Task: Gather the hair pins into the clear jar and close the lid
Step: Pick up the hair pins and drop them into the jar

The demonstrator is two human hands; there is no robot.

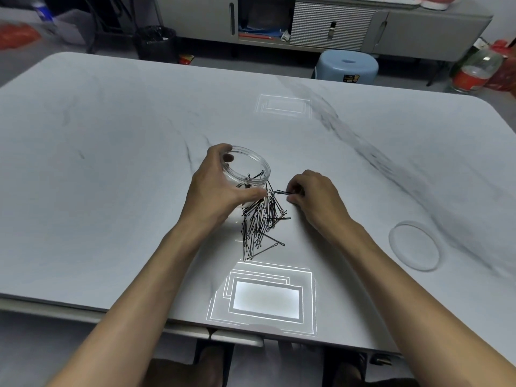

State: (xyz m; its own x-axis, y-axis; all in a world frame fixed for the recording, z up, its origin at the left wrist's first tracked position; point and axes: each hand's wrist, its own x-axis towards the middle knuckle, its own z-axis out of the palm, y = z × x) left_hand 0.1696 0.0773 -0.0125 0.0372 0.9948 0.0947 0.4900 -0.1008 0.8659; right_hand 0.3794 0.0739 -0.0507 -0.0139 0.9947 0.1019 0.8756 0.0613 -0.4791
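My left hand wraps the jar, thumb and fingers clamped on its wall, its open mouth tipped toward the pins. A few pins already lie inside it. My right hand pinches one pin between fingertips, just right of the jar. The heap spreads from the jar's mouth toward the near edge of the desk, around the middle. The lid lies flat well off to the right, near the right edge. Bare desk stretches left and far.

Grey cabinet and blue stool beyond marble table
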